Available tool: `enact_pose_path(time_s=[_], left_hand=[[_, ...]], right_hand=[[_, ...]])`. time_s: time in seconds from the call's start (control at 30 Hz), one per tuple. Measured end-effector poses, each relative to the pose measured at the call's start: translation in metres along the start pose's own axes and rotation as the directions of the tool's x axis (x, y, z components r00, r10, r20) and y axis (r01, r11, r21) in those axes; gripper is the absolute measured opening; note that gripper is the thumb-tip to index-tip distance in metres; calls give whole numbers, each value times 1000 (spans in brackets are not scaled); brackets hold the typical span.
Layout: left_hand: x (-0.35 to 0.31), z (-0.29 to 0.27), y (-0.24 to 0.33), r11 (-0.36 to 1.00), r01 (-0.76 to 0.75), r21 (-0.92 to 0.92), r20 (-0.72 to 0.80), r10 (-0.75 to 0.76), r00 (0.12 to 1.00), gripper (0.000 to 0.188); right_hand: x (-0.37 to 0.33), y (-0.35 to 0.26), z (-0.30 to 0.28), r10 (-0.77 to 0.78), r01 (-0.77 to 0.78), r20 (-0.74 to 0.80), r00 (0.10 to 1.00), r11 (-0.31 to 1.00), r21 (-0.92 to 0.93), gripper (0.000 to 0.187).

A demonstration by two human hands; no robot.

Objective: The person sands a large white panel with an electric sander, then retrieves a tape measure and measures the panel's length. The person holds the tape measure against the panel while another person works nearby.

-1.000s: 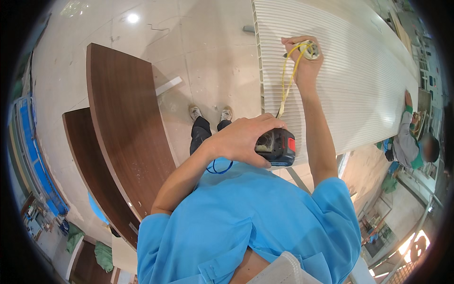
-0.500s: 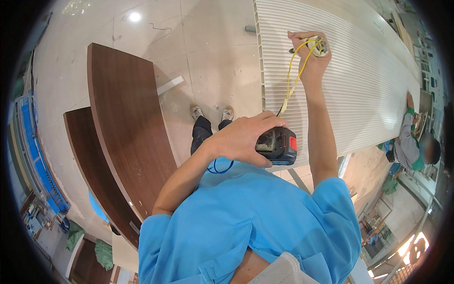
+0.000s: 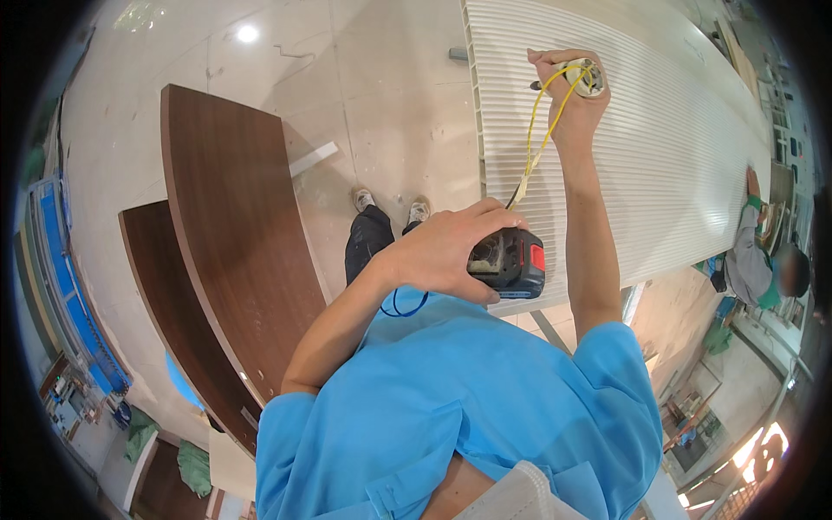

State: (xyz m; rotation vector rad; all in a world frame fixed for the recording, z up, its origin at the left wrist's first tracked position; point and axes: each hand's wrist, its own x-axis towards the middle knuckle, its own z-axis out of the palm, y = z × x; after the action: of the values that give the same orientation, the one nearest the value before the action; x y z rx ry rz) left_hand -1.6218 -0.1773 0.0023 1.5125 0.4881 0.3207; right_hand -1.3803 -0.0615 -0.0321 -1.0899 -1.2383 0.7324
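Observation:
My left hand (image 3: 442, 251) is wrapped round a black battery pack (image 3: 513, 270) with a red button, in front of my blue shirt. Farther off to the right, my right hand (image 3: 579, 117) grips a pale cylindrical tool body (image 3: 592, 80); its end faces me, and the rest is mostly hidden by the fingers. Two yellow wires (image 3: 532, 121) loop out of that end. They run down to a taped, dark section of cable near the battery pack. Both hands are above a white ribbed panel (image 3: 641, 182).
Two dark brown boards (image 3: 234, 208) stand at the left. A white strip (image 3: 313, 158) lies on the tiled floor (image 3: 381, 78) by my feet. At the far right, another person in a grey sleeve (image 3: 747, 251) is beside the ribbed panel, one hand at its edge.
Both hands keep their holds and have barely moved. The whole view has shifted slightly, and my left leg shows a little differently.

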Motion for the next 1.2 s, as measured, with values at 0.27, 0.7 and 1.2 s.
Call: enact_pose_path(time_s=[0.27,0.7,1.2], left_hand=[[8,-28,1,999,-17,-43,125,22,992,86],[28,-67,16,994,-98,45,307,79,948,85],[34,-61,21,996,22,81,321,-47,946,86]], right_hand=[[-10,2,10,292,-294,-164,942,956,14,15],[-13,-19,-7,172,-140,-262,950,981,134,20],[-21,-21,-8,246,-244,-229,942,969,36,21]])
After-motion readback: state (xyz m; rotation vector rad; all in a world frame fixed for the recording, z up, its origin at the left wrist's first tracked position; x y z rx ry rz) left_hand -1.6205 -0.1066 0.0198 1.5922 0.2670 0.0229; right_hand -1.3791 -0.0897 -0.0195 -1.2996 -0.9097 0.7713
